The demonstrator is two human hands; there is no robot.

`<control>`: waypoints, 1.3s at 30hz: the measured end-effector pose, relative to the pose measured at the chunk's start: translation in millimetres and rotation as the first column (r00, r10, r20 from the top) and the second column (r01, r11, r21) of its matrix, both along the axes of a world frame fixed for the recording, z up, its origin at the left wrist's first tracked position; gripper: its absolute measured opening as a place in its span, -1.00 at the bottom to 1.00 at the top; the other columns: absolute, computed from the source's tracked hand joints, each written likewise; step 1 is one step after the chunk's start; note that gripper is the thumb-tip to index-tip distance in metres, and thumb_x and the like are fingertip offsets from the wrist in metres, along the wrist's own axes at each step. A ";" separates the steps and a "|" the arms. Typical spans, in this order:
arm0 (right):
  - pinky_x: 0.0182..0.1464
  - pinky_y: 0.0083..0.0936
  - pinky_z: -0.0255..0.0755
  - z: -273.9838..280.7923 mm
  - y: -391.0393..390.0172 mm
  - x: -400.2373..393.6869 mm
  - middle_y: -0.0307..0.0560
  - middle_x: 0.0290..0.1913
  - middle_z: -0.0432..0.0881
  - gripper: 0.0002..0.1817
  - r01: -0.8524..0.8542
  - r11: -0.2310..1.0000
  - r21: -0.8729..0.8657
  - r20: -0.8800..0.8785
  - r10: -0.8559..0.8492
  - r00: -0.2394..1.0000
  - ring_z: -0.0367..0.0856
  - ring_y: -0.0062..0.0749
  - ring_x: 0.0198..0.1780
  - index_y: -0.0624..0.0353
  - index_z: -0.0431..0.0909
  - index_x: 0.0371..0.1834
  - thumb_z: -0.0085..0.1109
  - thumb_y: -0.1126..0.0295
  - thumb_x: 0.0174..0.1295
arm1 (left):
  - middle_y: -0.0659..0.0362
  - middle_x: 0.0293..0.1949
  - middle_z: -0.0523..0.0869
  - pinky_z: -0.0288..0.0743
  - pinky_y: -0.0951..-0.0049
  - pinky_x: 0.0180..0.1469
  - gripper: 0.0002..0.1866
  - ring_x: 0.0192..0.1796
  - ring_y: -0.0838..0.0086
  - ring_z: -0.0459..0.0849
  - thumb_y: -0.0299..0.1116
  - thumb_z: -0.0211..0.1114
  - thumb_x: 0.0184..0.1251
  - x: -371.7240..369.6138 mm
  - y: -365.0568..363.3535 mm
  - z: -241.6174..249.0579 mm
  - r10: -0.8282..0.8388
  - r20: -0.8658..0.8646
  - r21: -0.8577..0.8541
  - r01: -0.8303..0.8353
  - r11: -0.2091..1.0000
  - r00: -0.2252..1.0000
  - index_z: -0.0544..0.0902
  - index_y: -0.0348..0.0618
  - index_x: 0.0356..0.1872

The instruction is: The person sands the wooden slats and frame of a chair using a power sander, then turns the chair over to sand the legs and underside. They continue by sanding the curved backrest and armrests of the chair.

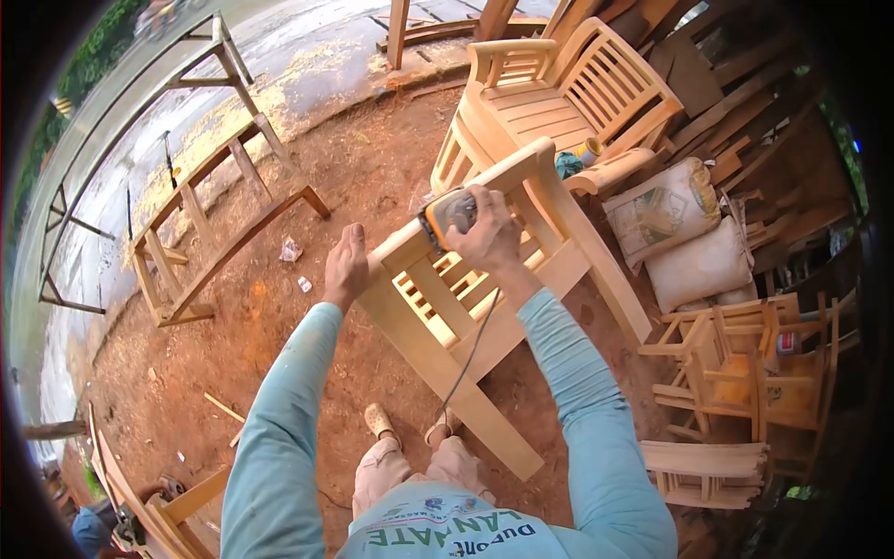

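My right hand (489, 233) is wrapped round an orange and black power sander (449, 220). The sander sits on the curved top rail (517, 170) of a pale, unfinished wooden bench (503, 349). Its dark cord (480, 340) hangs down across the bench towards my feet. At the near left end of the same rail, my left hand (346, 265) grips the wood, its fingers close together and partly hidden. Slats and openings show below the rail, and wide flat boards run out towards me and to the right.
Behind stands a slatted wooden armchair (531, 93) with a small can (589, 149) on it. Filled sacks (684, 228) and stacked chair frames (736, 368) are at right. A wooden frame (214, 224) stands left on the dirt. A person's blue clothing (90, 533) shows at lower left.
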State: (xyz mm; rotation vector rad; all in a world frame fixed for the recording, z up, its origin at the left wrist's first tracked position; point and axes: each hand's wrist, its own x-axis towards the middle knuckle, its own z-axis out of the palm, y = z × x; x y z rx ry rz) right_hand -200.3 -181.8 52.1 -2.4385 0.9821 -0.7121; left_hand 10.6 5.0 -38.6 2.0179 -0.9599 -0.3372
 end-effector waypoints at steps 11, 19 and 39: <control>0.12 0.14 0.65 6.3 91.2 26.6 0.20 0.21 0.49 -0.10 -0.085 0.996 0.012 -0.021 0.085 0.996 0.71 0.25 0.11 -0.04 0.32 0.52 0.52 0.17 0.05 | -0.21 0.06 0.71 0.56 -0.15 0.08 -0.51 0.03 -0.24 0.74 -0.04 -0.26 0.87 6.7 -1.0 -15.8 -0.043 0.141 0.061 0.035 0.998 0.989 0.52 -0.20 0.27; 0.13 0.05 0.69 7.7 66.3 13.1 0.15 0.20 0.54 -0.20 -0.076 0.997 -0.012 0.047 0.077 0.996 0.71 0.16 0.15 0.01 0.42 0.44 0.48 0.24 0.05 | -0.32 -0.06 0.77 0.55 -0.21 0.03 -0.56 -0.01 -0.30 0.73 -0.01 -0.11 0.81 9.0 -3.4 -16.3 -0.126 0.258 0.071 0.111 0.991 0.958 0.56 -0.16 0.20; 0.22 -0.16 0.63 -27.2 -212.1 -60.4 0.10 0.16 0.71 -0.29 0.161 0.985 0.062 0.159 -0.169 0.973 0.74 0.04 0.12 0.01 0.55 0.32 0.52 0.15 0.03 | -0.28 -0.23 0.81 0.54 -0.22 0.06 -0.54 -0.07 -0.29 0.75 0.01 0.06 0.72 -8.7 -9.5 18.2 -0.004 0.139 0.234 -0.029 0.972 0.990 0.76 -0.16 -0.10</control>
